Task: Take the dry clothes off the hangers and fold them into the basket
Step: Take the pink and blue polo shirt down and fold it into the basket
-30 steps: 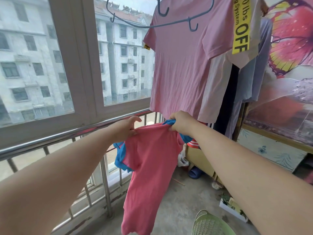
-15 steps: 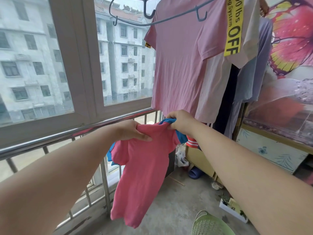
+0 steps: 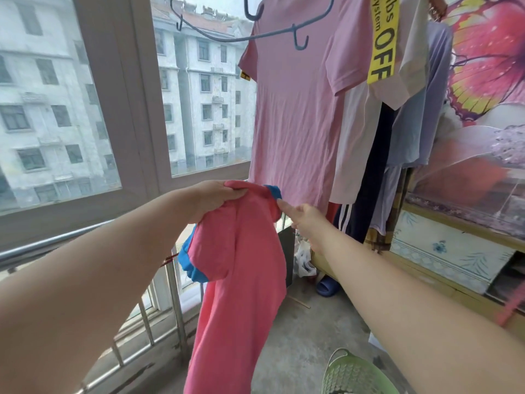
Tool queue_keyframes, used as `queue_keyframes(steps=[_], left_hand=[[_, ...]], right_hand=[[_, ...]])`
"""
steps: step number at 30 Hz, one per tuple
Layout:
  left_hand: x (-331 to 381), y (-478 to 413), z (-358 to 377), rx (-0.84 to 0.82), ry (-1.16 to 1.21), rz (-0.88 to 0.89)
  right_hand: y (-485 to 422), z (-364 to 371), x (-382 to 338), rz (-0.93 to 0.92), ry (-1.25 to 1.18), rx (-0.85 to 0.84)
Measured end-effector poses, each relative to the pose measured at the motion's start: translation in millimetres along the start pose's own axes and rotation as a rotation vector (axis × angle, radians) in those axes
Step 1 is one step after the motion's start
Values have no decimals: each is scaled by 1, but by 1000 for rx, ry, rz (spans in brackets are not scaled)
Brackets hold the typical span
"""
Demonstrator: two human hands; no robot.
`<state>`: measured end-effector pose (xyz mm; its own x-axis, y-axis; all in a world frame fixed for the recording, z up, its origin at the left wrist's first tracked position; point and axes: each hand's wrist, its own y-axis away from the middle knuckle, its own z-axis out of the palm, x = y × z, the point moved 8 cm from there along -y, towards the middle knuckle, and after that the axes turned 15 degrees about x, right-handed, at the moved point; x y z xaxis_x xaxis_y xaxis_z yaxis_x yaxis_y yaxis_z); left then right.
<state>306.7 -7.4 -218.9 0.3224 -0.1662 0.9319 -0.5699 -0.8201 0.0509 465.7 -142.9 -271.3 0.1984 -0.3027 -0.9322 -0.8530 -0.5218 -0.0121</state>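
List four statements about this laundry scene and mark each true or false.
1. The left hand holds the coral shirt by its top. True.
2. The coral shirt lies folded in a basket. False: it hangs from the left hand, and the green basket sits on the floor below.
3. The right hand clutches a hanger. False: its fingers stretch toward the shirt's blue collar, and the blue hanger hangs overhead.
4. A pale pink T-shirt hangs beyond the hands. True.

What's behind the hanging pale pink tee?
A pale shirt, dark striped trousers and lilac garments show past the tee's right edge; anything directly behind its body is covered.
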Motion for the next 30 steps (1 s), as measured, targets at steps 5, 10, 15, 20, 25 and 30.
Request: queue_keyframes(steps=[5, 10, 15, 20, 25, 30], left_hand=[[13, 2, -14, -11, 225, -80], [24, 3, -23, -42, 415, -128], [20, 1, -25, -76, 428, -138], [-10, -15, -40, 36, 347, -207], [-41, -25, -34, 39, 4, -98], [-66, -26, -36, 188, -226, -139]], right_hand=[[19, 21, 35, 213, -316, -338], [44, 28, 48, 280, -493, -635], [50, 28, 47, 270, -300, -573], [61, 22, 27, 326, -490, -672], [62, 23, 1, 283, -696, -587], [58, 25, -17, 245, -792, -461]])
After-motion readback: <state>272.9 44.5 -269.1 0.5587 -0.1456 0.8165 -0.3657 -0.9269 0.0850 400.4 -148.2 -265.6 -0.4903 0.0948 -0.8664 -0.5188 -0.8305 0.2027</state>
